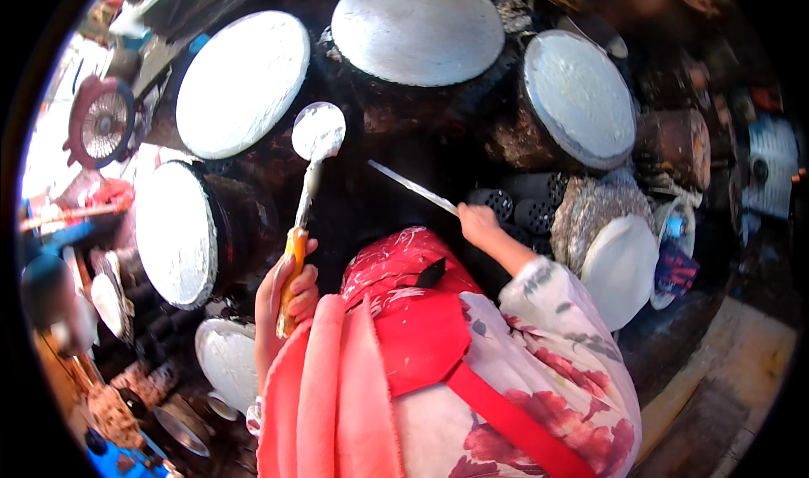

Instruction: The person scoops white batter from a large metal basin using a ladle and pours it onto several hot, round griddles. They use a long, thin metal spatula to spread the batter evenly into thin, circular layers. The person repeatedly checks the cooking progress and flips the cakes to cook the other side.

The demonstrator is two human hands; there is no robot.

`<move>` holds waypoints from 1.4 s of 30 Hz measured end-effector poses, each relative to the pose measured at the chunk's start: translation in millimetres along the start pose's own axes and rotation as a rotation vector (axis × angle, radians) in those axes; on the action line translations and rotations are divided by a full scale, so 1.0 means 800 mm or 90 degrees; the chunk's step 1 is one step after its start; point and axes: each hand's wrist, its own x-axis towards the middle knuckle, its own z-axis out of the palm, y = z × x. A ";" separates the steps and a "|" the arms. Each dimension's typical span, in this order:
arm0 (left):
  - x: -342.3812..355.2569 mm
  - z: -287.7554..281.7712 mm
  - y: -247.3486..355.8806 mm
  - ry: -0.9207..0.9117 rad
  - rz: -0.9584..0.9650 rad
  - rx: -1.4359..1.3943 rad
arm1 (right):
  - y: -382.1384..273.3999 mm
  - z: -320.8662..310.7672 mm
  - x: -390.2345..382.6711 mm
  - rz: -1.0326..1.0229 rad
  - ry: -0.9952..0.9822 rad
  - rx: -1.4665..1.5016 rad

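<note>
A red apron [421,343] fronts a worker whose hands are well apart: the left hand [302,288] wraps the yellow handle of a ladle [313,175], its bowl smeared white, while the right hand [480,224] grips a thin pale stick [413,186]. Both tools hang over the dark gap amid round surfaces — a tilted ladle could drip there. Beyond, the white-topped left drum [243,85], grayer center drum [417,29] and right drum [580,99] form an arc; a careless reach could smear a coating — or, if they are hot, burn skin.
</note>
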 end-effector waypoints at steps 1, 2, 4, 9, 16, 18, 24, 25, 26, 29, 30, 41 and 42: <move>-0.004 0.000 -0.009 0.011 0.032 -0.020 | 0.008 0.003 0.039 -0.041 0.000 -0.060; -0.007 -0.005 -0.018 0.021 0.051 -0.039 | 0.008 -0.005 0.080 -0.067 -0.038 -0.126; -0.009 -0.007 -0.040 0.061 0.107 -0.070 | 0.011 -0.005 0.156 -0.200 -0.048 -0.261; 0.001 -0.028 -0.090 0.164 0.215 -0.156 | 0.029 0.055 0.310 -0.446 -0.009 -0.483; 0.020 -0.030 -0.142 0.264 0.324 -0.269 | 0.075 0.121 0.415 -0.386 -0.279 -0.419; 0.022 -0.039 -0.154 0.216 0.357 -0.281 | 0.074 0.123 0.422 -0.368 -0.284 -0.449; 0.024 -0.034 -0.164 0.288 0.351 -0.311 | 0.105 0.172 0.447 -0.416 -0.362 -0.586; 0.023 -0.036 -0.159 0.298 0.335 -0.298 | 0.151 0.205 0.464 -0.387 -0.357 -0.574; 0.023 -0.039 -0.164 0.293 0.340 -0.297 | 0.157 0.208 0.471 -0.376 -0.353 -0.570; 0.018 -0.047 -0.178 0.278 0.358 -0.299 | 0.162 0.211 0.478 -0.420 -0.362 -0.626; 0.015 -0.048 -0.183 0.277 0.367 -0.306 | 0.154 0.209 0.479 -0.430 -0.364 -0.637; 0.009 -0.057 -0.185 0.268 0.358 -0.301 | 0.062 0.077 0.410 -0.427 -0.399 -0.595; 0.011 -0.058 -0.182 0.268 0.355 -0.290 | 0.073 0.083 0.393 -0.452 -0.297 -0.533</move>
